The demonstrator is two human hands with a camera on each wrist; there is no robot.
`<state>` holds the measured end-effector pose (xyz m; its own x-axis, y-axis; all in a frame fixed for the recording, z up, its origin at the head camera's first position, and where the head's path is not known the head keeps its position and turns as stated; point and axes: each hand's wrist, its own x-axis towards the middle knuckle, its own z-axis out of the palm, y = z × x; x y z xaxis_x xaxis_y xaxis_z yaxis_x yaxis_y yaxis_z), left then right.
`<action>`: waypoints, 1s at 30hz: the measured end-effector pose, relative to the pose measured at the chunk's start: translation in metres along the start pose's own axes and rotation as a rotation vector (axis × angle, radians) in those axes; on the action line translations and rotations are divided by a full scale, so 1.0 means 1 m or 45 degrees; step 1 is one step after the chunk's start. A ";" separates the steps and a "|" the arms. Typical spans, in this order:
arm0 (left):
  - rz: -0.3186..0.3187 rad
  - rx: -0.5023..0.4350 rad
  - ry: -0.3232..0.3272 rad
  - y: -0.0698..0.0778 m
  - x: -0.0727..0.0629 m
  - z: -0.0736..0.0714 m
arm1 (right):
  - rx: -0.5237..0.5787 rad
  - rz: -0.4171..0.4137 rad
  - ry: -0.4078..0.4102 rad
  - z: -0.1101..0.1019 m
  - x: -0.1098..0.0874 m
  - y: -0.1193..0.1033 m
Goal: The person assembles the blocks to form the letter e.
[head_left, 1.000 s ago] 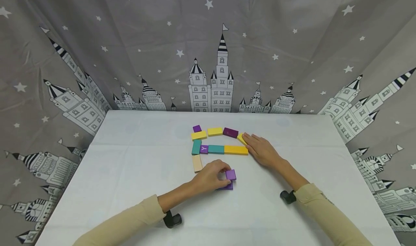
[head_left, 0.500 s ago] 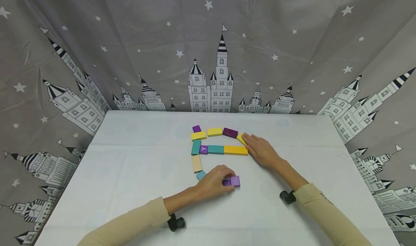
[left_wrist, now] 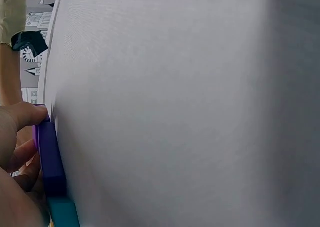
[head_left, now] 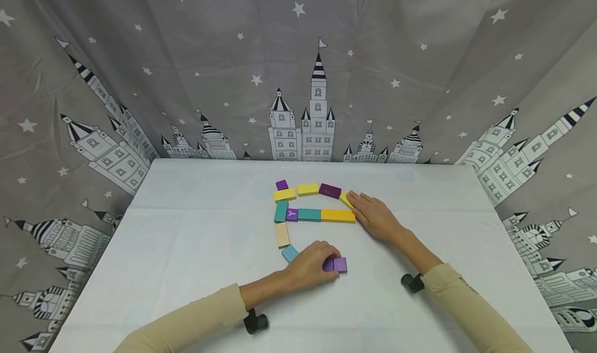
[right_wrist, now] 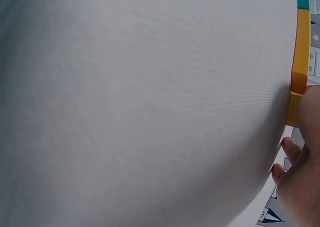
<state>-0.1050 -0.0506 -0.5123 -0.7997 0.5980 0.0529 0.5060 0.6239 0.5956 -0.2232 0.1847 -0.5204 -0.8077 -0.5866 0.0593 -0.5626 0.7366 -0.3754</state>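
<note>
In the head view my left hand pinches a light purple cube between thumb and fingers, low on the table. The cube sits against the end of a darker purple block, partly covered by the hand; the left wrist view shows this longer purple block meeting a teal block. My right hand lies with extended fingers over a yellow block, hiding part of it. Beside that hand is the end of a long orange-yellow block.
A purple cube, yellow blocks and a maroon block form a curved upper row. Teal blocks, a purple cube marked Y, a beige block and a light blue block continue the outline.
My left hand has carried the light purple cube slightly right and toward the near edge, down beside the darker purple block. The light blue block has come into view. My right hand stays put.
</note>
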 end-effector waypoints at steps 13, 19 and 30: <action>-0.028 0.048 0.027 0.001 0.005 0.003 | 0.002 0.017 -0.011 0.000 0.003 0.004; -0.037 0.063 0.025 0.001 0.006 0.003 | 0.005 0.017 -0.018 0.000 0.004 0.005; -0.127 -0.137 0.097 -0.016 0.007 -0.022 | 0.000 -0.005 -0.017 0.000 0.006 0.008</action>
<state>-0.1260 -0.0671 -0.5036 -0.8685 0.4935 0.0473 0.3885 0.6181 0.6834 -0.2323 0.1875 -0.5227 -0.8032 -0.5938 0.0481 -0.5654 0.7344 -0.3754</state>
